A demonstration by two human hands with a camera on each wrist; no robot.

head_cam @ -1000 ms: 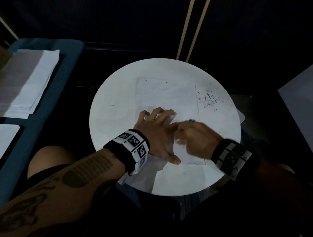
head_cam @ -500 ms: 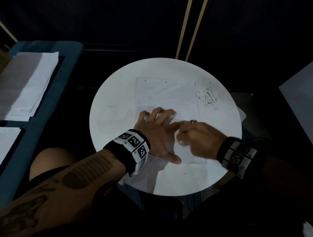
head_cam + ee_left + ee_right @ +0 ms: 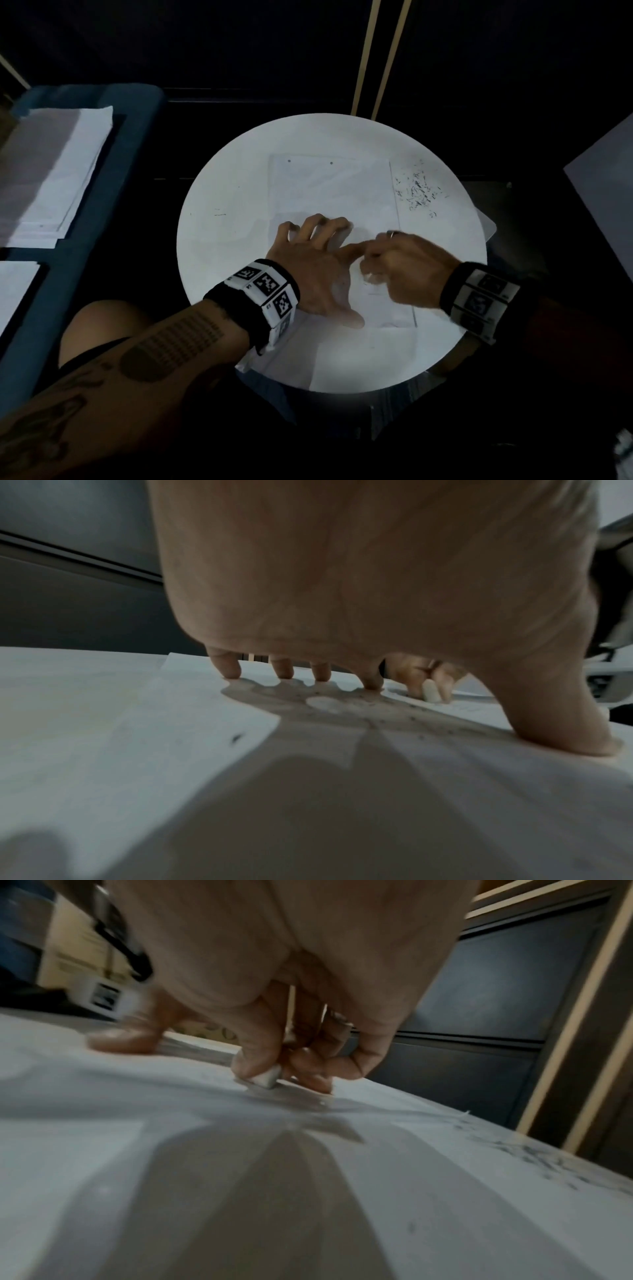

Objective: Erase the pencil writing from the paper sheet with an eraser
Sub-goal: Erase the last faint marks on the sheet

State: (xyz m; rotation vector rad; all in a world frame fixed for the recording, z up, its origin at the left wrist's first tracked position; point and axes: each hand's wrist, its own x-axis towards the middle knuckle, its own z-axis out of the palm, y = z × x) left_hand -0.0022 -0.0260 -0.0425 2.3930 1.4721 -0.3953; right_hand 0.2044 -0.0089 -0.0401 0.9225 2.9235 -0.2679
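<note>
In the head view, a round white table fills the middle of the frame, and a paper sheet is laid on it. The left hand is spread flat on the lower half of the sheet, fingers splayed and thumb stretched toward the lower edge. Just to its right, the right hand is curled with its fingertips bunched downward onto the sheet; a ring is worn on one finger. Dark eraser crumbs are scattered on the table beyond the sheet's right edge, in the upper right of the tabletop. Stacks of papers are seen at the left edge of the frame. Black-and-white marker bands are worn on both wrists; no writing on them can be read.

In the left wrist view, the left hand is arched over the paper sheet, fingertips and thumb pressed down. Beyond it, right of centre, a white eraser is pinched upright against the sheet.

In the right wrist view, the right hand grips the eraser between thumb and curled fingers, its lower end touching the paper sheet. Faint pencil marks on the sheet at the right edge are too blurred to read.
</note>
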